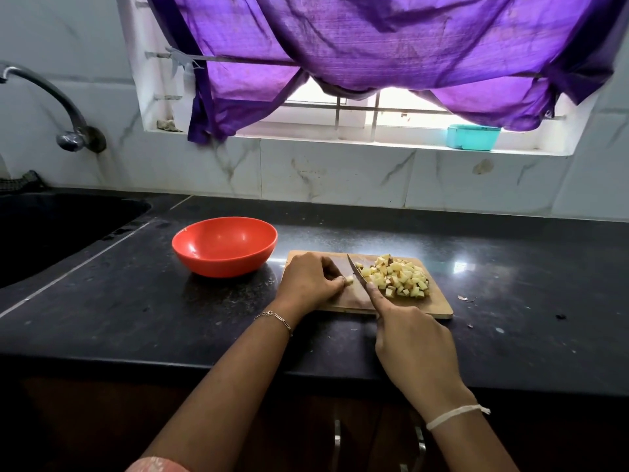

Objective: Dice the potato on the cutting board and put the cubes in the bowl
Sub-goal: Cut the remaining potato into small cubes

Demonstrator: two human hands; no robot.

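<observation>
From my feed I see the left hand (311,277) curled over the left half of the cutting board (439,308), its fingertips pinching a last small potato piece (349,280) against the wood. The right hand (413,342) grips the knife (356,272), forefinger laid along the blade's back. The handle is hidden in the fist, and the blade is tilted tip-away just right of that piece. Beyond the blade lies the heap of cubes (398,277), all on the board's right half. The red bowl (224,247) stands on the dark counter (136,301) just left of the board. A sink (51,226) sits far left, with a purple curtain (374,46) overhead.
</observation>
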